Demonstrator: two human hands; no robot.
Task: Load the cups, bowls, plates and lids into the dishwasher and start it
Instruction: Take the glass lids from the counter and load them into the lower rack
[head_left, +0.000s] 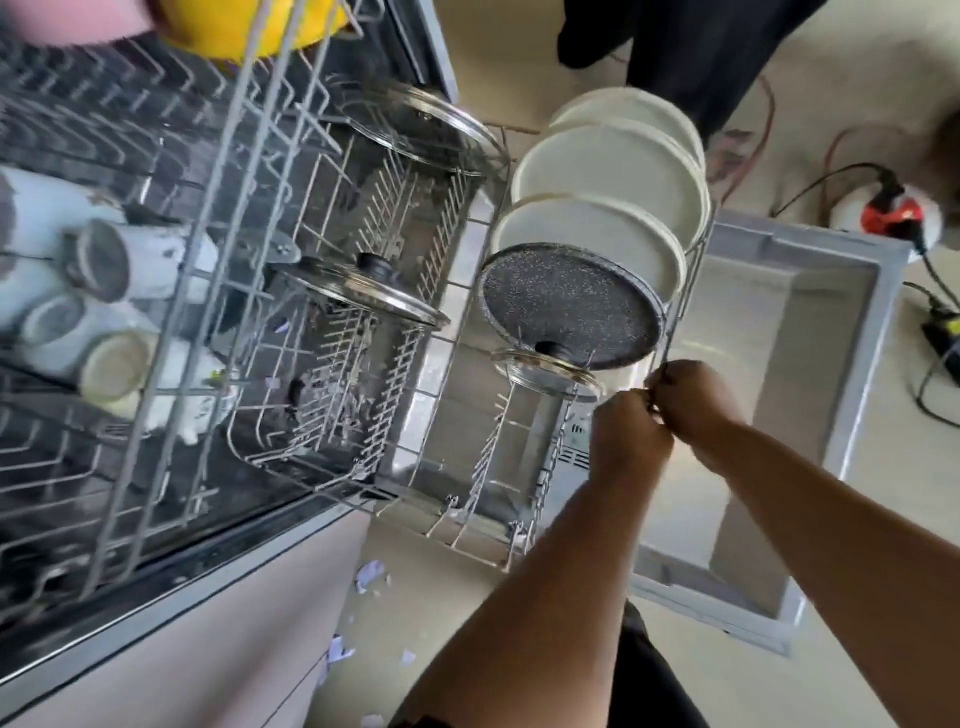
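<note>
Now, far left of the hands, the cups (98, 270) lie in the upper rack (208, 260), with a yellow bowl (249, 26) beyond them. Nearer the hands, glass lids (363, 296) stand in the lower rack (488, 483). A dark speckled plate (566, 306) and the white plates (613, 171) stand just above the hands. The left hand (631, 436) and right hand (696, 400) are side by side, both curled around the rack's front wire. Loading looks done, so this reads as the push-in step. The next move calls for a level, steady shove, then closing the door and starting the machine. A grey bin (805, 312) sits just right of the hands.
</note>
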